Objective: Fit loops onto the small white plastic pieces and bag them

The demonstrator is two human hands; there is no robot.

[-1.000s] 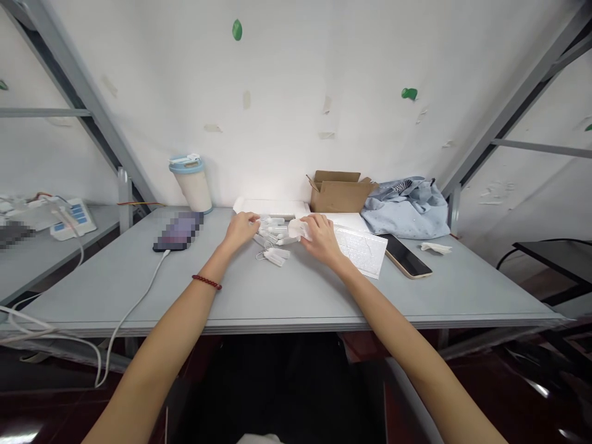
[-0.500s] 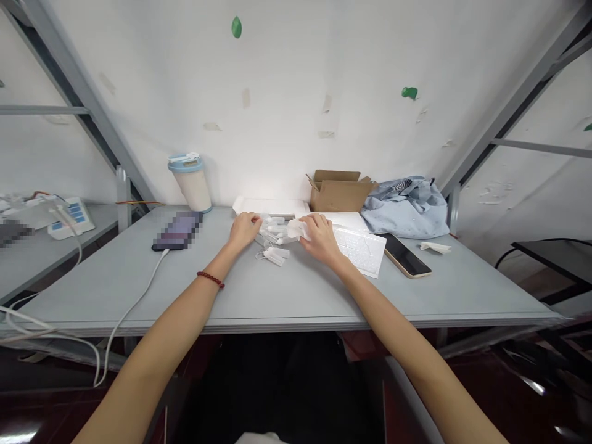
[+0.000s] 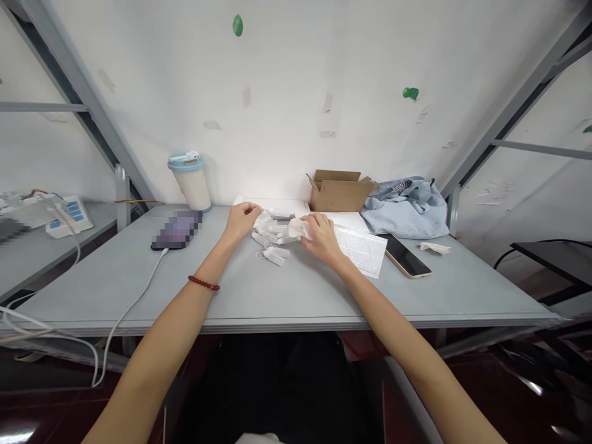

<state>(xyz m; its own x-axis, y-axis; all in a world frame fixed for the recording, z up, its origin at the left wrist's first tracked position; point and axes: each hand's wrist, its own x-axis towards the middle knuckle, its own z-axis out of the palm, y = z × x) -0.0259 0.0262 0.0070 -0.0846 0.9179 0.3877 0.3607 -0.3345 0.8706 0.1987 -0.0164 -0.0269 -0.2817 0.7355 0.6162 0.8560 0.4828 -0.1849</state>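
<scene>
A loose pile of small white tube-like pieces (image 3: 276, 255), several with thin loops, lies mid-table. At its upper left my left hand (image 3: 241, 221) is closed in a pinch. Close to those fingertips is one white piece (image 3: 280, 214), but what the pinch holds is too small to make out. On the pile's right side my right hand (image 3: 320, 237) is closed on a crumpled white tissue (image 3: 297, 228), which sticks out past the fingers to the left. A flat, shiny white packet (image 3: 363, 250) lies to the right, partly behind my right hand and wrist.
An open cardboard box (image 3: 342, 195) and a light blue cloth (image 3: 407, 206) stand behind. A phone (image 3: 407, 256) and a crumpled tissue (image 3: 435, 248) lie right. Left are a lidded cup (image 3: 192, 185) and another phone (image 3: 178, 230) on a white cable (image 3: 134, 308).
My left hand has moved slightly up and to the left, and the white piece by its fingertips has shifted up a little. My right hand stays nearly still with the tissue.
</scene>
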